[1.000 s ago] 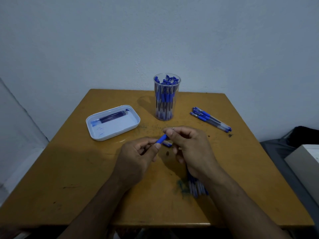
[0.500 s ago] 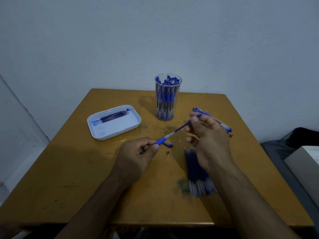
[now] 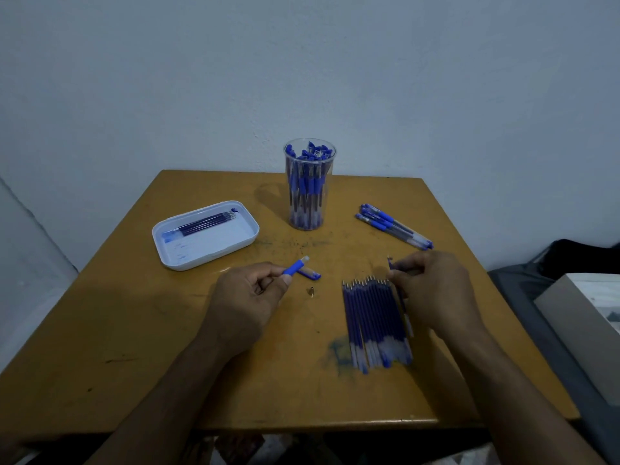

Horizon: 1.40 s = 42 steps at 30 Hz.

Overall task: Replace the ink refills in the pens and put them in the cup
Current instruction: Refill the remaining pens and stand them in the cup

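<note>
The yellow counter (image 3: 141,330) runs bare along its left and near edges; its right edge lies close beside the right forearm. A white tray (image 3: 201,246) of used refills sits at left, well clear of the edge. The clear cup (image 3: 308,186), full of pens, stands at the back. The left hand (image 3: 245,303) pinches a blue pen barrel (image 3: 295,266). The right hand (image 3: 432,293), fingers curled, grips one refill at the row of new refills (image 3: 372,320). Spare pens (image 3: 392,224) lie beyond it.
</note>
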### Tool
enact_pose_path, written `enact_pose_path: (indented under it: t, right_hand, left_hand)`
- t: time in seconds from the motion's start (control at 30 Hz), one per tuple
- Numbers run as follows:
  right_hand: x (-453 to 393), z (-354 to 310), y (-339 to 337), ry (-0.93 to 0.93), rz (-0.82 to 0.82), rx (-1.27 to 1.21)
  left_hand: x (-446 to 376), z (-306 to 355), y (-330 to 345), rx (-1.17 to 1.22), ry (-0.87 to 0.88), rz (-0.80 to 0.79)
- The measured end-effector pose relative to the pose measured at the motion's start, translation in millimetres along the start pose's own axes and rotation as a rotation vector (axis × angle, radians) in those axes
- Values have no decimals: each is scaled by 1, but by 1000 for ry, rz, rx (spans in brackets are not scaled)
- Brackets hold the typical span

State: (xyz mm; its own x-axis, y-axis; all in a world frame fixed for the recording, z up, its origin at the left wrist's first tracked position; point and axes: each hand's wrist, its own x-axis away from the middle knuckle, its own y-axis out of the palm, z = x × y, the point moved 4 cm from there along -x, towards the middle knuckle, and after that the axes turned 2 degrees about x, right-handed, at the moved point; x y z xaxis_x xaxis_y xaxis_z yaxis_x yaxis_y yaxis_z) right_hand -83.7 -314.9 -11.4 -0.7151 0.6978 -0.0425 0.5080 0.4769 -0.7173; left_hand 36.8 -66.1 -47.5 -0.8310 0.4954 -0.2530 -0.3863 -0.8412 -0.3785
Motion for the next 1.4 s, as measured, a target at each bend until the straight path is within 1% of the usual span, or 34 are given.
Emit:
enact_pose_path:
  t: [0.1,0.2,0.33,0.57,1.2,1.27,1.33,1.4]
  right_hand:
    - [4,8,-4,-29,9,167]
    - [8,17,-1,-20,-15,244]
    - [13,20,3,-24,-16,236]
    - [16,19,6,-26,-69,258]
    - [22,13,7,-74,-67,321]
    - [24,8,9,-96,-52,375]
    - [28,-2,12,-169,-8,473]
    - [33,-20,19,-245,2,499]
  left_hand:
    - [0,-2,1,-17,-4,-10]
    - [1,0,1,-31,-7,-15]
    - [1,2,1,-37,-18,-14]
    - [2,4,2,-54,-9,-13]
    - [2,3,2,-48,-43,9]
    - [1,3,1,-45,-46,25]
    - [1,2,-1,-21,-62,48]
    - [0,0,-6,9,-89,88]
